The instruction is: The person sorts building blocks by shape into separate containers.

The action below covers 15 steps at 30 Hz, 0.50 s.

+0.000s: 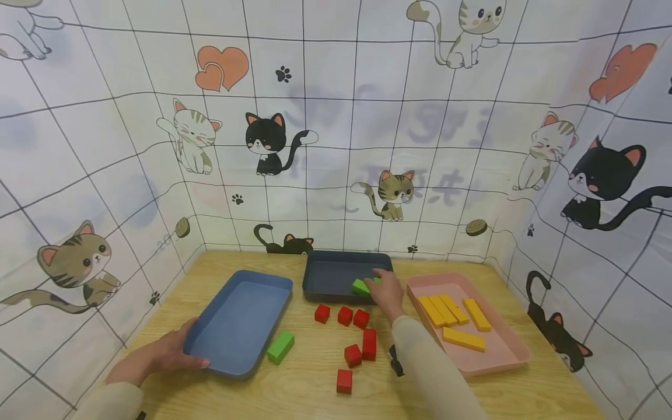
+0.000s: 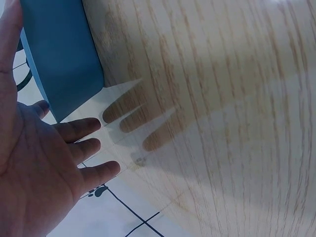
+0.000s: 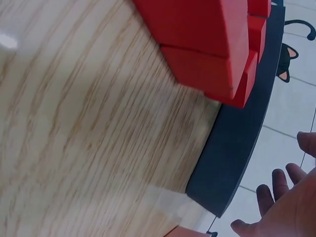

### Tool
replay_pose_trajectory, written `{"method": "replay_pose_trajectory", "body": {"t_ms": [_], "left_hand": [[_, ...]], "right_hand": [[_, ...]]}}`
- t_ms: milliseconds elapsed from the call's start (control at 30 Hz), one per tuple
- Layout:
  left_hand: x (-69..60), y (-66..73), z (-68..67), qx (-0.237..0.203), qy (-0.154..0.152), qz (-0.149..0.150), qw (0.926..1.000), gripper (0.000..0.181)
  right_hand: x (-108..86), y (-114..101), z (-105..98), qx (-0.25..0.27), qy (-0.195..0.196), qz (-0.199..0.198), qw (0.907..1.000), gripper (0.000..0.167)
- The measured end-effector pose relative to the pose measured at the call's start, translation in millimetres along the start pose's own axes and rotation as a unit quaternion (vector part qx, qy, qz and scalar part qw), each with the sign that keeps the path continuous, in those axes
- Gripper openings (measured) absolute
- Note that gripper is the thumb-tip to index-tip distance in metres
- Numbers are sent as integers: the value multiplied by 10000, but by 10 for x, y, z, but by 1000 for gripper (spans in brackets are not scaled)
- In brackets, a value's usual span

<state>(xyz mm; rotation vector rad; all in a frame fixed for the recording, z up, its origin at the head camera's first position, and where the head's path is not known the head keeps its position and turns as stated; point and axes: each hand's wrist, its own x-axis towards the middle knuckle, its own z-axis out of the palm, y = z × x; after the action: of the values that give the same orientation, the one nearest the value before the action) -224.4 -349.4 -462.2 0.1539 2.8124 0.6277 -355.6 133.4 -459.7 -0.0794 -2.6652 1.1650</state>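
Observation:
My left hand is at the near left corner of an empty blue tray, touching its edge. In the left wrist view the fingers of this hand are straight and spread beside the tray wall. Reaching over the right part of a dark tray, my right hand is beside green blocks that it partly hides. Its fingers look spread in the right wrist view, where no block shows between them. Another green block lies on the table by the blue tray.
Several red blocks are scattered on the wooden table in front of the dark tray. A pink tray with several yellow blocks stands at the right. A cat-print sheet surrounds the table's back and sides.

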Motion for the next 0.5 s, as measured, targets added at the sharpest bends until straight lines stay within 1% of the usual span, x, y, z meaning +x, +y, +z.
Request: {"method": "replay_pose_trajectory", "body": {"t_ms": [167,267,367,500], "left_hand": [[1,7,-6,-12,-20,0,10000,114],[0,13,-14,-10,-10,23,10000,114],[-2,6,-9,1,1,56,10000,113],[2,-8,-2,-23,12,104,9999,112]], "right_hand": [[-16,-50,52,79,-200,-73,9997,47],[-46,-85,74,275,-403,-184,9986,48],[-93,-131,93,464,-603,-435,9962,46],[-159,-190,130,611,-953,-807,9903,45]]}}
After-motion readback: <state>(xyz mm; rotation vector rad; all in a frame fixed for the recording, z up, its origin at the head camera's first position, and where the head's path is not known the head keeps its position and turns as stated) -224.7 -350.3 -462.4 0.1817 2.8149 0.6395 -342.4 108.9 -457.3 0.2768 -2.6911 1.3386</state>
